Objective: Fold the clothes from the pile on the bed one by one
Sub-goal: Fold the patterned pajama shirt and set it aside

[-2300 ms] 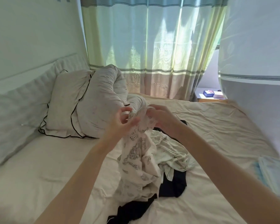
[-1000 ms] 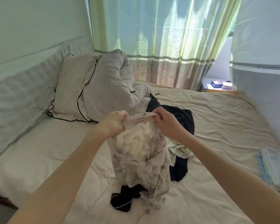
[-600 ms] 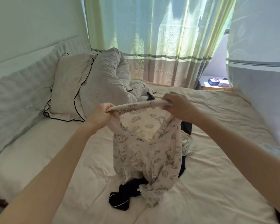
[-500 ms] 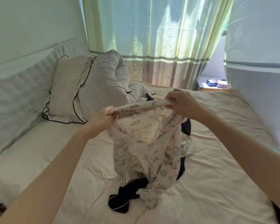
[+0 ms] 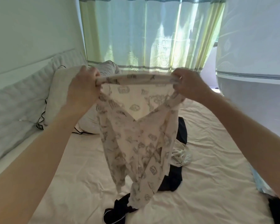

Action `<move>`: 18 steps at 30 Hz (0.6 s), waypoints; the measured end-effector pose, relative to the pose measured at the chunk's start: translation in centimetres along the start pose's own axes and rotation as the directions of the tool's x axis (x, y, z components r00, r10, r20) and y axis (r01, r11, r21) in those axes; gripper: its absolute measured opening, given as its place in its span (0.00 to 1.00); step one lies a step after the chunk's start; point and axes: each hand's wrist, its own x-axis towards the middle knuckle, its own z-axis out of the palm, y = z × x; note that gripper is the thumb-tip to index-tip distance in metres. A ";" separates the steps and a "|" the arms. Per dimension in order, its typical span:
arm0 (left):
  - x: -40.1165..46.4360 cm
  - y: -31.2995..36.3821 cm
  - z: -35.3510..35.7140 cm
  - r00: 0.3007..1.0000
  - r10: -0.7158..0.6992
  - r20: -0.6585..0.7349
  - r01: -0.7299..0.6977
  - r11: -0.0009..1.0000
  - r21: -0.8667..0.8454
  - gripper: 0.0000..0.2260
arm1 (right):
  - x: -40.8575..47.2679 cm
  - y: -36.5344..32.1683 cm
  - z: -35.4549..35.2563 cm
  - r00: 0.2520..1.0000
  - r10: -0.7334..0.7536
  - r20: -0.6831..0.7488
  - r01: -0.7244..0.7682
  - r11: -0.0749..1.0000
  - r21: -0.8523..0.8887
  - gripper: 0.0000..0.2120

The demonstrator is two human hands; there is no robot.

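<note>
I hold up cream patterned trousers (image 5: pixel 136 135) by the waistband, stretched wide between both hands above the bed (image 5: pixel 68 167). My left hand (image 5: pixel 84 88) grips the waistband's left end and my right hand (image 5: pixel 187 84) grips its right end. The legs hang down twisted, their ends reaching the pile. Below lies the pile: a dark navy garment (image 5: pixel 173 177) and a crumpled white garment (image 5: pixel 181 155), both partly hidden behind the trousers. A further dark piece with white piping (image 5: pixel 115 212) lies near the front.
A pillow with black trim (image 5: pixel 58 97) and a rolled grey quilt (image 5: pixel 108 67) sit at the head of the bed by the padded headboard (image 5: pixel 14 97). Curtains (image 5: pixel 144 34) hang behind. A mosquito net (image 5: pixel 252 62) drapes at the right. Light blue fabric (image 5: pixel 259 183) lies at the right edge.
I have lifted the trousers higher and pulled my hands further apart, stretching the waistband flat. The legs now hang mostly off the pile.
</note>
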 end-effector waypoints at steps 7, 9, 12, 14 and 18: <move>0.1 -2.0 0.3 0.960 -0.067 0.270 0.098 0.990 -0.103 0.07 | 0.3 2.3 0.1 0.955 0.078 0.285 -0.096 0.994 0.051 0.04; 0.1 -2.4 0.3 0.975 -0.055 0.216 0.082 0.990 -0.117 0.08 | 0.6 2.2 0.6 0.962 0.061 0.268 -0.072 0.997 0.031 0.05; 0.8 -1.6 -0.3 0.981 -0.101 0.164 0.145 0.947 -0.288 0.08 | 1.5 1.1 0.0 0.986 0.141 0.091 -0.164 0.923 0.347 0.07; 0.8 -1.4 -0.6 0.940 -0.194 0.281 0.313 0.820 -0.479 0.12 | 1.7 0.8 -0.3 0.973 0.203 0.108 -0.229 0.803 0.551 0.10; -1.0 -2.8 0.3 0.856 -0.251 0.452 0.474 0.732 -0.490 0.10 | 1.0 0.9 1.3 0.942 0.170 0.288 -0.323 0.684 0.654 0.10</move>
